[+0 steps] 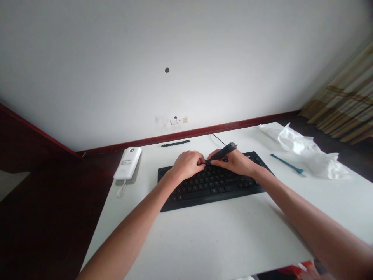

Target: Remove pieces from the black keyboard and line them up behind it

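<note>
A black keyboard [201, 186] lies on the white table in front of me. My right hand [233, 161] is over its upper middle, closed around a slim black tool [223, 152] with a ragged, bristle-like end pointing up and right. The tool's lower end is down by the top key rows. My left hand [189, 163] rests over the upper left keys, fingers curled and pinched close to that lower end. Whatever those fingertips hold is too small and hidden to name. A row of small black pieces, like keycaps [175, 143], lies behind the keyboard.
A white power bank [128, 163] with a short white cable lies near the left edge of the table [210, 237]. To the right are a blue pry-like stick [287, 163] and crumpled white wrapping [311, 151]. A black cord [218, 139] runs over the back edge.
</note>
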The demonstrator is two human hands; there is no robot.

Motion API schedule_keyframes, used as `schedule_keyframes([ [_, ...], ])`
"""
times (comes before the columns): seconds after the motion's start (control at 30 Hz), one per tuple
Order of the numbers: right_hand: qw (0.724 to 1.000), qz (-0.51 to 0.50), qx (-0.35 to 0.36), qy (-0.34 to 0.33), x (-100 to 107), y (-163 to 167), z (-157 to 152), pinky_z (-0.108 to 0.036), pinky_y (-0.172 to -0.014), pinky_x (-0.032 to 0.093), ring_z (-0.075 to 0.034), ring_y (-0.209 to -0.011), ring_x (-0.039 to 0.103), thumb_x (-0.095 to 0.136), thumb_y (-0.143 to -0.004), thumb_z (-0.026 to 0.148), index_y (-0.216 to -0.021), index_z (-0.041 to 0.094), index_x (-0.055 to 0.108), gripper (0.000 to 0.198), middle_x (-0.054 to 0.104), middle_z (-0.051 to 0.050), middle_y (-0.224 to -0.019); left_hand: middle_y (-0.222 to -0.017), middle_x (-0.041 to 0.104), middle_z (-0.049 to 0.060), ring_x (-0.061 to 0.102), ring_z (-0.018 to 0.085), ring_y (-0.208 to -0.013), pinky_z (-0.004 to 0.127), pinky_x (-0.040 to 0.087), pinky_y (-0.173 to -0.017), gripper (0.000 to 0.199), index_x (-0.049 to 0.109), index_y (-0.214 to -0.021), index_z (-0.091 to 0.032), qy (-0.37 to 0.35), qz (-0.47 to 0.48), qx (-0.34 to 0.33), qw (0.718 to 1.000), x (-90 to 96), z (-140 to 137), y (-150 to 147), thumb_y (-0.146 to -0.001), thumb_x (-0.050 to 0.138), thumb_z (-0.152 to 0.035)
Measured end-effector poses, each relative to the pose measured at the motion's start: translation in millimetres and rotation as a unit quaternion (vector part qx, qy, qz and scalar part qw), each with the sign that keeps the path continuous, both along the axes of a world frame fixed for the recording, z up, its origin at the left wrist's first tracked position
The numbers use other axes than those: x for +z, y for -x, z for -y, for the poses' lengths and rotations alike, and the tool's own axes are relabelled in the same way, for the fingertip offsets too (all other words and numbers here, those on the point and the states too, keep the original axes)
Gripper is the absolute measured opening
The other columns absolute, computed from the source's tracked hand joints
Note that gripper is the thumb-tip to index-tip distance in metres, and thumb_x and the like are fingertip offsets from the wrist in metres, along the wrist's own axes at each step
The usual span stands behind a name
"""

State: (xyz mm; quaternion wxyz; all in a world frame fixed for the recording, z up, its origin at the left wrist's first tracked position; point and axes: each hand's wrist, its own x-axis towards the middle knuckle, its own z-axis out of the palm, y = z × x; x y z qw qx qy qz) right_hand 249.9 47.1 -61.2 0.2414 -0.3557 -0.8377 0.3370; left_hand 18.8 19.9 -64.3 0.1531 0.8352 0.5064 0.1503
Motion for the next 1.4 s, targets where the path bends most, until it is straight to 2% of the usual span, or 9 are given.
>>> schedule_keyframes([
  [0.33, 0.999, 0.033, 0.015, -0.012, 3, 1, 5, -0.033, -0.072, 0.054, -0.02, -0.077, 0.066, 0.064, -0.094, 0.043, -0.115, 0.026, 0.077, 0.03, 0.077, -0.003, -0.096, -0.09, 0.075, 0.002, 0.068, 0.021, -0.082, 0.03, 0.049, -0.073, 0.013, 0.076, -0.095, -0.025, -0.002, -0.04, 0.002, 0.999, 6.8, 2, -2, -0.088, 0.066, -0.028],
  [0.57, 0.999, 0.032, 0.009, -0.011, 3, 2, 5, -0.033, -0.074, 0.055, -0.021, -0.078, 0.068, 0.066, -0.092, 0.043, -0.112, 0.025, 0.077, 0.029, 0.078, -0.003, -0.097, -0.083, 0.074, -0.001, 0.067, 0.019, -0.077, 0.029, 0.046, -0.068, 0.01, 0.075, -0.094, -0.025, 0.019, 0.009, 0.01, 1.0, 1.8, 0, 1, -0.087, 0.069, -0.028],
  [0.77, 0.999, 0.015, 0.029, -0.014, 0, 3, 6, -0.032, -0.083, 0.055, -0.021, -0.087, 0.072, 0.067, -0.091, 0.041, -0.105, 0.026, 0.078, 0.024, 0.079, -0.001, -0.097, -0.086, 0.075, 0.001, 0.068, 0.018, -0.079, 0.029, 0.048, -0.071, 0.012, 0.077, -0.097, -0.023, 0.03, 0.035, -0.011, 0.999, 0.8, -3, 6, -0.087, 0.07, -0.028],
  [0.9, 1.0, 0.018, -0.001, -0.021, -4, 8, 8, -0.033, -0.076, 0.055, -0.022, -0.081, 0.071, 0.067, -0.091, 0.042, -0.104, 0.025, 0.077, 0.024, 0.078, -0.002, -0.093, -0.088, 0.076, 0.001, 0.069, 0.019, -0.081, 0.029, 0.049, -0.073, 0.015, 0.078, -0.099, -0.024, 0.033, 0.032, -0.013, 0.999, 3.3, -3, 6, -0.087, 0.07, -0.026],
  [1.17, 0.998, 0.02, -0.043, -0.038, -12, 13, 3, -0.034, -0.072, 0.054, -0.022, -0.075, 0.067, 0.07, -0.088, 0.047, -0.097, 0.022, 0.078, 0.027, 0.077, -0.004, -0.088, -0.089, 0.076, 0.001, 0.068, 0.019, -0.08, 0.029, 0.05, -0.075, 0.016, 0.08, -0.099, -0.025, 0.036, 0.028, -0.005, 0.999, 3.9, -4, 6, -0.084, 0.072, -0.026],
  [1.4, 0.997, -0.007, -0.073, -0.013, -26, 16, 1, -0.034, -0.078, 0.055, -0.024, -0.082, 0.072, 0.07, -0.089, 0.051, -0.101, 0.021, 0.079, 0.033, 0.079, -0.005, -0.09, -0.087, 0.076, 0.001, 0.068, 0.019, -0.078, 0.028, 0.05, -0.073, 0.015, 0.08, -0.096, -0.024, 0.038, 0.046, 0.001, 0.998, 0.5, -5, 6, -0.083, 0.074, -0.028],
])
